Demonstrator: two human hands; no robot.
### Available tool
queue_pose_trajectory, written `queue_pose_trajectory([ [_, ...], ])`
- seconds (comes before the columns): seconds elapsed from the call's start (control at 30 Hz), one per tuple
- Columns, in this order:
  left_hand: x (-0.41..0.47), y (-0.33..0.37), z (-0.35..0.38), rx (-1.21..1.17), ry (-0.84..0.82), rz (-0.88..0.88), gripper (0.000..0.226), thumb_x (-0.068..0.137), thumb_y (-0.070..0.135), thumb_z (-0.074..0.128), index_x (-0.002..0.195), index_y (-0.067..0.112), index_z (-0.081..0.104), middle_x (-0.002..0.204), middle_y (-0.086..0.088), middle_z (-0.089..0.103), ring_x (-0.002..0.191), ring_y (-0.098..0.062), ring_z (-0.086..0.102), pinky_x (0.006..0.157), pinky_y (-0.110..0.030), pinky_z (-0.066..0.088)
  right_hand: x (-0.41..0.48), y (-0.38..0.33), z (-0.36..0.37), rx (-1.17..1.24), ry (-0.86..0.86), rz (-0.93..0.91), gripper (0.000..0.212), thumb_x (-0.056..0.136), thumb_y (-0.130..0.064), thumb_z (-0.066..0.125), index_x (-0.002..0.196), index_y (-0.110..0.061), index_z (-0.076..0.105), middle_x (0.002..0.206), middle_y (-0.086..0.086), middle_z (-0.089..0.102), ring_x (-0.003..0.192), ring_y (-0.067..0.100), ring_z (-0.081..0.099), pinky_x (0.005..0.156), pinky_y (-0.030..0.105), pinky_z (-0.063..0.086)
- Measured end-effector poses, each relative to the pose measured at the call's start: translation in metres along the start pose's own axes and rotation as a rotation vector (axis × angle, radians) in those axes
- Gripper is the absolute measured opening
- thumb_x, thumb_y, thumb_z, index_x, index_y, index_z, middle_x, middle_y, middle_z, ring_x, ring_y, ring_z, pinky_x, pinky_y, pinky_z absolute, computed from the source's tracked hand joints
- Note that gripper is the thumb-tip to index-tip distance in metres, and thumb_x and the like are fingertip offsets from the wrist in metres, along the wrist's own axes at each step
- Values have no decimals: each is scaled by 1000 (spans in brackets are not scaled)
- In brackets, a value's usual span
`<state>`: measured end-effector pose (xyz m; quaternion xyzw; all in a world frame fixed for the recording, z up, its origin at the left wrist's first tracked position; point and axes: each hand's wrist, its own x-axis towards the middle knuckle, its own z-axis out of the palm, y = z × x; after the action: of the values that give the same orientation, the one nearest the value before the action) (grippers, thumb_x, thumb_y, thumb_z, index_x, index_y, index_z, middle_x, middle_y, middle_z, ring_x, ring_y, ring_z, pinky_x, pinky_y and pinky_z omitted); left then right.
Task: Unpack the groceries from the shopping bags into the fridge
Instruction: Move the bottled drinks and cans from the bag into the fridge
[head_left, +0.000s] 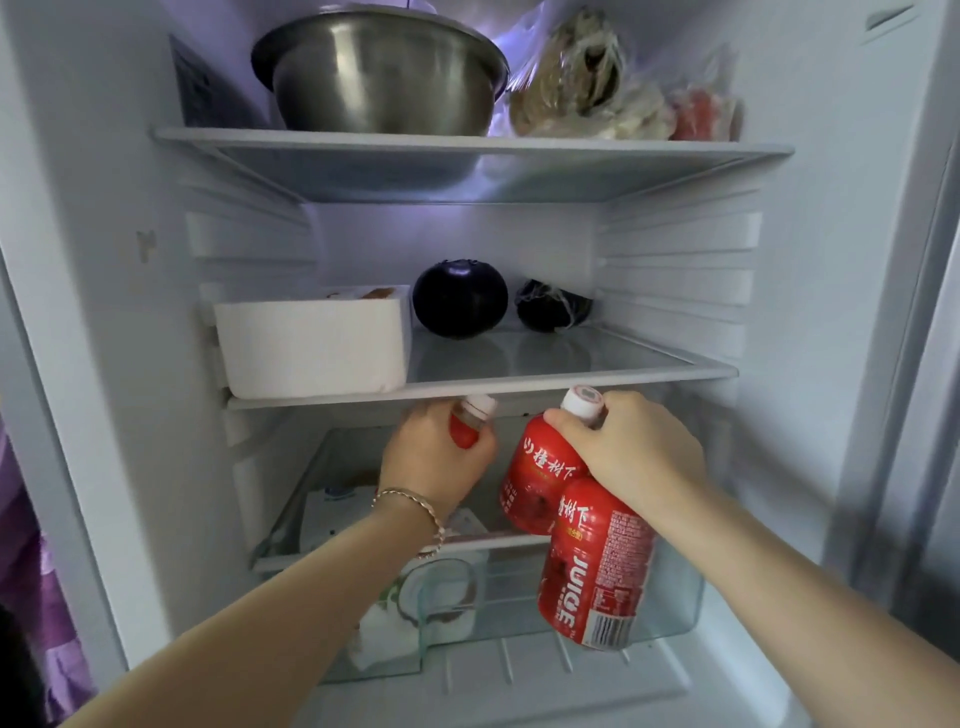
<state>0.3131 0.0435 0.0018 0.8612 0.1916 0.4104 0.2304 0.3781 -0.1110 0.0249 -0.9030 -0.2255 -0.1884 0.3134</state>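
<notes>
We count three red juice bottles, all in hand at the open fridge (857, 270). Right hand (631, 457), arm reaching up from the lower right, is clenched around the necks of two: the nearer bottle (597, 566) hangs below the palm, label reading JUICE, and the second bottle (540, 473) sits just left of the knuckles, white cap poking above the fingers. Left hand (434, 457), bracelet (415, 506) at the wrist, is curled tight around the third bottle (470, 423), tilted, cap up under the shelf edge. Below both hands, one clear crisper drawer (670, 613). Above the hands, one white box (311, 340) and two dark round vegetables (460, 299). Farthest up, one steel bowl (382, 73) and bagged food (587, 83), count unclear.
</notes>
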Motion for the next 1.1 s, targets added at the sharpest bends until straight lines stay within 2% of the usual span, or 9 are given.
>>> queue_pose_trajectory([
  [0.1,7,-12,-5,-105,26,-65,14,83,27,63,75,18,58,68,1,59,65,-16,57,62,-22,40,-3,-8,0,-33,7,-73,49,84,-65,46,98,-20,61,91,0,66,82,21,63,69,30,48],
  [0.27,16,-28,-14,-239,-80,-116,19,85,30,63,101,19,61,86,0,63,79,-18,61,71,-24,45,-9,-24,7,-96,-7,-205,46,85,-64,45,98,-23,62,93,-2,66,89,21,62,66,27,38],
  [0.4,23,-34,-18,-224,-91,-201,17,85,31,64,94,21,55,87,0,59,82,-18,58,74,-24,43,-8,-26,5,-85,-23,-226,44,86,-62,46,97,-22,61,83,-3,58,78,18,55,65,27,36],
  [0.53,27,-22,-16,-220,-59,-360,16,80,26,68,75,17,55,77,2,58,84,-17,56,75,-22,41,-10,-24,5,-100,-14,-257,44,87,-62,44,97,-21,60,84,-3,58,87,22,60,66,28,36],
  [0.63,33,-16,-11,-152,-82,-415,18,74,33,69,74,19,56,91,-3,64,94,-20,59,89,-27,46,-9,-24,6,-96,-6,-267,45,87,-62,44,97,-21,60,92,-1,65,89,22,62,66,27,37],
  [0.73,29,-16,-12,-247,-68,-428,22,73,33,75,81,20,59,86,1,61,86,-18,57,80,-25,43,-8,-23,6,-92,-17,-276,45,87,-62,44,96,-21,60,92,-2,65,87,21,62,66,27,39],
  [0.9,20,-24,-21,-464,96,-483,18,75,22,73,64,19,58,66,0,61,72,-21,59,66,-26,45,-3,-21,10,-88,-8,-299,45,87,-62,43,93,-21,59,89,-4,64,85,19,61,65,27,39],
  [0.97,16,-26,-21,-587,132,-534,13,76,19,72,68,15,62,66,-5,63,69,-22,60,69,-28,48,-2,-21,11,-99,-11,-309,45,88,-62,43,93,-20,59,84,-5,59,84,18,61,64,27,38],
  [1.1,16,-22,-13,-573,128,-484,12,77,21,71,70,19,62,68,-1,65,73,-23,63,72,-30,50,1,-21,13,-68,6,-321,45,87,-64,42,91,-21,56,85,-4,62,80,17,59,64,27,41],
])
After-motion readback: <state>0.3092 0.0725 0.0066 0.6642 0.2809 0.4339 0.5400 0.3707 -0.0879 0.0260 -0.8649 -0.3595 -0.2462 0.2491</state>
